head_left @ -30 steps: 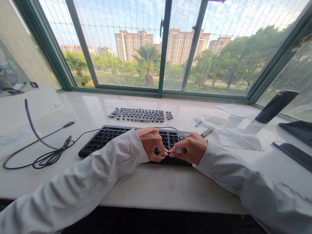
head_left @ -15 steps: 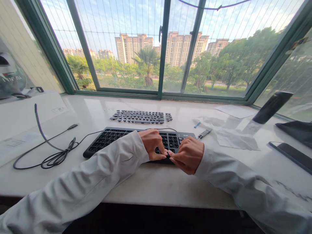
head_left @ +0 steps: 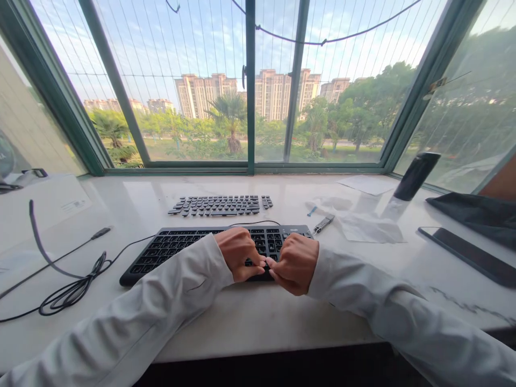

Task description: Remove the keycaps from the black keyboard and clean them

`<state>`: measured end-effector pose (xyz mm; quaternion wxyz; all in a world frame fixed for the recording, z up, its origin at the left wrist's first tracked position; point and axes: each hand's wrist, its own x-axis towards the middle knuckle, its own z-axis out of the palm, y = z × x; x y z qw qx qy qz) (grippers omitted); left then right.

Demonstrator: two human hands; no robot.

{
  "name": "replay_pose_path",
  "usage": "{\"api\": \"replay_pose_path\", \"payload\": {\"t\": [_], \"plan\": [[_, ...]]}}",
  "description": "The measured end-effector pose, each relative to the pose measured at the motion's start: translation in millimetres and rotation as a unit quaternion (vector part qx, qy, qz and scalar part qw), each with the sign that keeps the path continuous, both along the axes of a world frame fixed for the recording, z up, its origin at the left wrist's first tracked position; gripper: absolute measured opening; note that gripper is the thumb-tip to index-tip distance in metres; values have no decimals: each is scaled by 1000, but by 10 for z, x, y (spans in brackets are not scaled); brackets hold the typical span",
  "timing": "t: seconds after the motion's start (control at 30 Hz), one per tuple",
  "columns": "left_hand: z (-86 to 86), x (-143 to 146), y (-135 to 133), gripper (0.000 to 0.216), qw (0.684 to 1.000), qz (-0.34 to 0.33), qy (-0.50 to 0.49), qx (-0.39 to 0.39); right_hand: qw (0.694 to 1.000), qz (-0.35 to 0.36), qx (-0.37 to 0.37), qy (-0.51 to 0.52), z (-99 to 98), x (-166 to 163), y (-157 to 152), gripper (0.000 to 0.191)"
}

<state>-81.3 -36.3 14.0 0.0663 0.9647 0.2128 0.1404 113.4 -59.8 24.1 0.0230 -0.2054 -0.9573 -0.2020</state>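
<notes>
A black keyboard (head_left: 159, 252) lies on the white counter, many of its key positions without caps. Over its lower right part, my left hand (head_left: 238, 252) and my right hand (head_left: 295, 263) meet with fingertips nearly touching. Thumb and forefinger of each are pinched together; whatever they grip at the keyboard's front edge is too small and covered to make out. Behind the keyboard, loose black keycaps (head_left: 220, 205) are laid out in rows like a keyboard layout.
A coiled black cable (head_left: 78, 290) lies at left near a white box (head_left: 60, 201). To the right are a small metal tool (head_left: 323, 223), a blue piece (head_left: 312, 211), crumpled clear plastic (head_left: 368, 227), a phone (head_left: 463, 252), a dark cylinder (head_left: 417, 176) and black cloth (head_left: 475, 215).
The camera view has shifted, so the counter and hands appear further left and slightly lower. Both hands keep the same pinch at the same place on the keyboard.
</notes>
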Motion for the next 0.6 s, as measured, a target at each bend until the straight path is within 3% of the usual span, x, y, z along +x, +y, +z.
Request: {"api": "replay_pose_path", "payload": {"t": [0.13,0.37,0.6], "plan": [[4,-9,19,15,1000,10,1,-14,999,13,-24,23,-13,32,44,28],[-15,-14,36,18,996,-3,-87,0,981,52,-13,188,-88,134,115,25],[22,-96,116,19,982,118,-49,135,971,54,-19,230,-116,176,192,27]]}}
